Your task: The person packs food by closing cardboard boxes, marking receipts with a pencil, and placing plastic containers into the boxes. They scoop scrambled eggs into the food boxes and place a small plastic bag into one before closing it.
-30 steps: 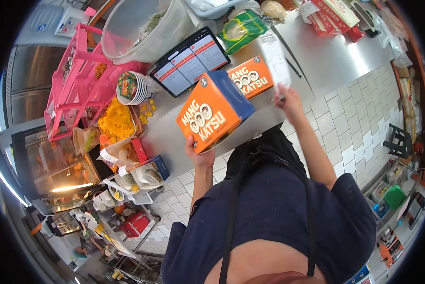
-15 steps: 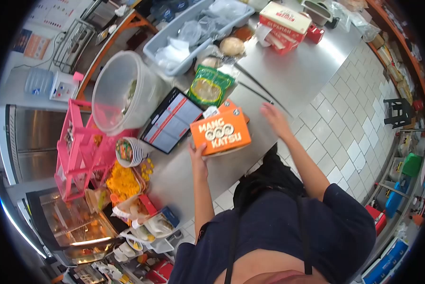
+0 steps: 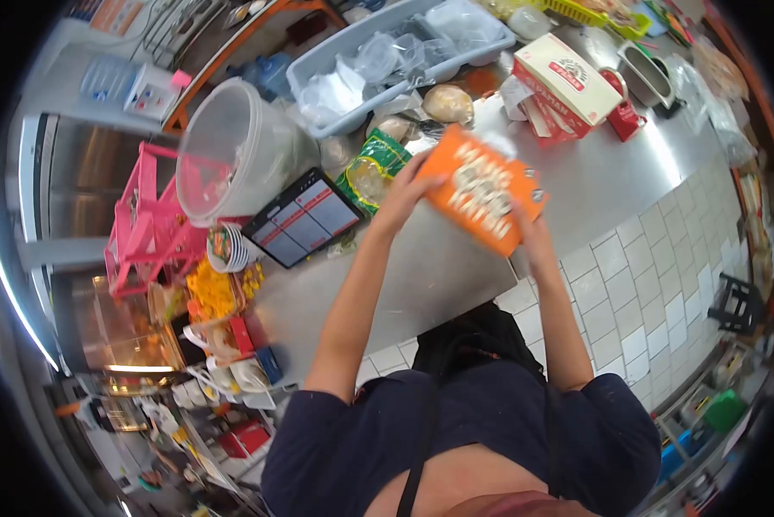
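An orange takeaway box (image 3: 480, 191) with white "MANG KATSU" lettering is tilted and slightly blurred above the steel counter. My left hand (image 3: 407, 194) is closed around its left edge. On the opposite side, my right hand (image 3: 533, 234) grips the box near its lower right edge. A second box behind it cannot be made out. Beside my left hand lie a green food packet (image 3: 374, 172) and a black-framed tablet (image 3: 305, 220) with a red-and-white screen.
A blue-grey bin (image 3: 352, 125) of clear plastic tubs stands at the back, beside a large translucent bucket (image 3: 232, 146). Red-and-cream cartons (image 3: 568, 82) sit at the back right. A pink rack (image 3: 150, 224) and stacked cups (image 3: 227, 248) are on the left. The steel counter (image 3: 378, 293) ends above tiled floor.
The orange box has moved right and away from me and turned clockwise. My right hand, which was apart from it, now holds it too. The long dark sticks no longer show.
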Demonstrator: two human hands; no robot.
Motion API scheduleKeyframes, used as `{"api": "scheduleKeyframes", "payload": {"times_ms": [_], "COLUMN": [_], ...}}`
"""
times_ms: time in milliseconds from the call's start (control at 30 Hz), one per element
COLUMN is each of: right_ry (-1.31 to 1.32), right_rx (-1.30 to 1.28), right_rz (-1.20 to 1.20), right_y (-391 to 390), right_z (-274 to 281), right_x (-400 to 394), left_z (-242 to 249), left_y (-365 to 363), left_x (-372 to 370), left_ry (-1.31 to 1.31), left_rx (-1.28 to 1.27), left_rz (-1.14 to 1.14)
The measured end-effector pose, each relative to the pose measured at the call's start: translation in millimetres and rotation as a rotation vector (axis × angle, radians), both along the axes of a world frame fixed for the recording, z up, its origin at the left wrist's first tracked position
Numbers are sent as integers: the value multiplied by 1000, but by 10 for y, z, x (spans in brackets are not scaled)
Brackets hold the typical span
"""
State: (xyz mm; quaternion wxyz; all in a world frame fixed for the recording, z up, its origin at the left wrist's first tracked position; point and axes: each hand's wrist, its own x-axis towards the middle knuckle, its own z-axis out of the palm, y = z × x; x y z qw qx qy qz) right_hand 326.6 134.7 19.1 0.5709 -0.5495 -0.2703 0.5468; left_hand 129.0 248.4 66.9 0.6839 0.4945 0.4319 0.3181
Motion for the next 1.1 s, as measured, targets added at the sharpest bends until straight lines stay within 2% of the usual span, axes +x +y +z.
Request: {"api": "scheduleKeyframes", "payload": {"times_ms": [67,100,133,167,200,233,267,300,367,400,433,467,500,533,567,600,667,733,833,900,933,1033,1100], "right_ry": [29,-39,-109,-109,-113,-118,-101,-79,-107,6,58,24,-104,-391,-285,-183,-180,-179,-146,-98,-92,-316,-638], "right_rx": [-12,-86,-162,-160,-243,-321,-293,-262,-282,-286,-215,-106,-49,96,97,83,107,149,167,265,286,379,437], "right_rz": [4,-80,-158,-112,-93,-71,-74,-54,0,-49,-124,-270,-319,-247,-299,-365,-351,-326,-223,-79,-81,528,931], "right_y": [177,247,284,315,359,392,372,310,92,11,-102,-244,-339,-462,-482,-587,-568,-491,-336,-317,-330,-463,-706], "right_z": [-235,-341,-412,-398,-325,-293,-509,-756,-806,-1059,-1051,-1008,-908,-1035,-777,-456,-218,-44,121,220,250,321,473], "right_x": [247,309,353,390,424,454,528,609,592,638,563,430,342,397,209,111,-78,-360,-949,-1466,-1755,-2661,-3245], "left_z": [-391,-757,-654,-969,-797,-868,-863,-987,-1028,-1142,-1240,-984,-733,-809,-758,-832,-894,-869,-703,-454,-416,-353,-333], "left_y": [549,871,855,993,905,879,801,688,157,-191,-534,-956,-1330,-1663,-2002,-2351,-2861,-3164,-3354,-3423,-3423,-3383,-3386], "left_x": [443,572,715,803,887,1017,1063,1087,960,868,722,469,202,-12,-258,-510,-1157,-1854,-2923,-3639,-3999,-4893,-5226], "left_ry": [93,255,186,66,-44,-209,-42,306,139,340,351,342,287,230,137,175,299,412,302,267,253,217,95], "left_rx": [107,80,64,-17,-7,24,194,513,610,627,592,467,354,243,163,63,-60,-102,77,140,160,150,49], "left_rz": [-160,-293,-172,-68,8,101,181,302,351,393,375,247,170,143,177,185,345,736,1495,1657,1660,1703,1472]}}
